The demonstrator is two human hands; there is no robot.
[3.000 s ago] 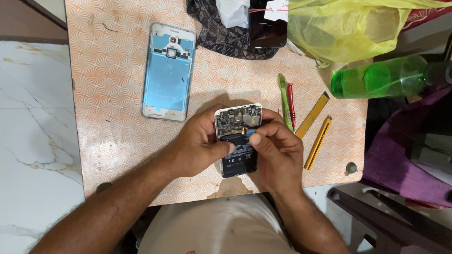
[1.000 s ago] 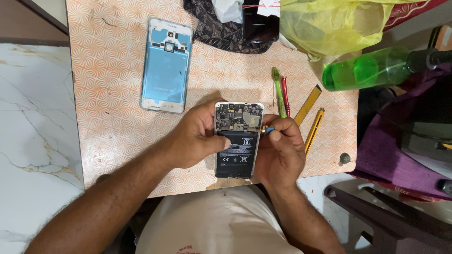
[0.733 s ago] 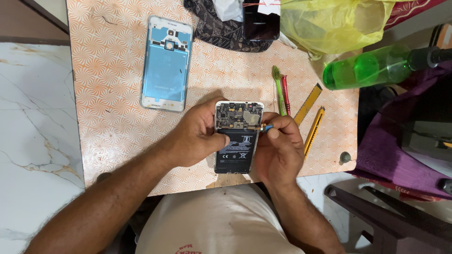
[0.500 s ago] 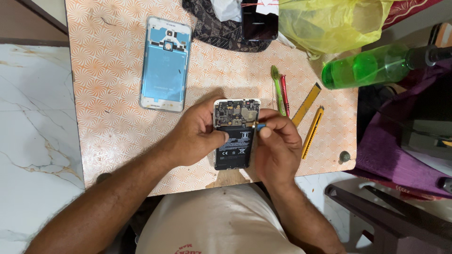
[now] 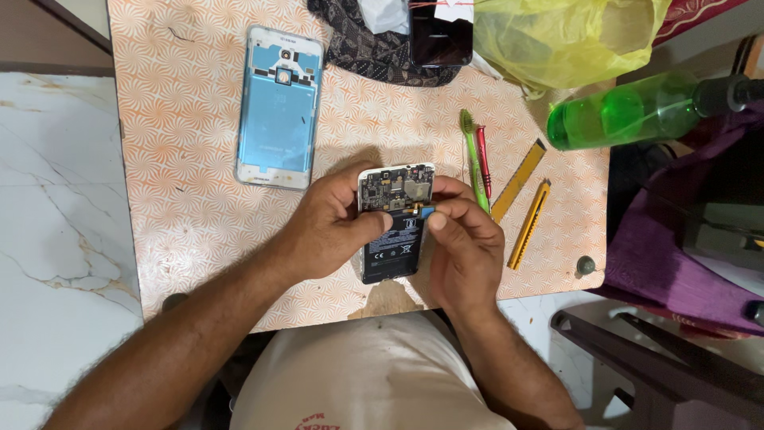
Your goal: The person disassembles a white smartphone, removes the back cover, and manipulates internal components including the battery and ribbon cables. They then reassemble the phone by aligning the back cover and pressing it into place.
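Over the table, both hands still grip the opened phone (image 5: 394,223), right hand (image 5: 461,247) shifted inward.

A dark, blank phone screen (image 5: 440,36) lies at the table's far edge. Beside it sits a crumpled yellow plastic bag (image 5: 569,36).

Bottle (image 5: 637,115) glossy green plastic; bag (image 5: 565,36) thin crinkled plastic; table (image 5: 183,159) matt patterned laminate

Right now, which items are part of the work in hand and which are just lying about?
In hand: opened phone, gripped by left hand; small blue tool pinched in right hand.

Lying about: blue back cover, green toothbrush, red screwdriver, two yellow cutters, green bottle, yellow bag.
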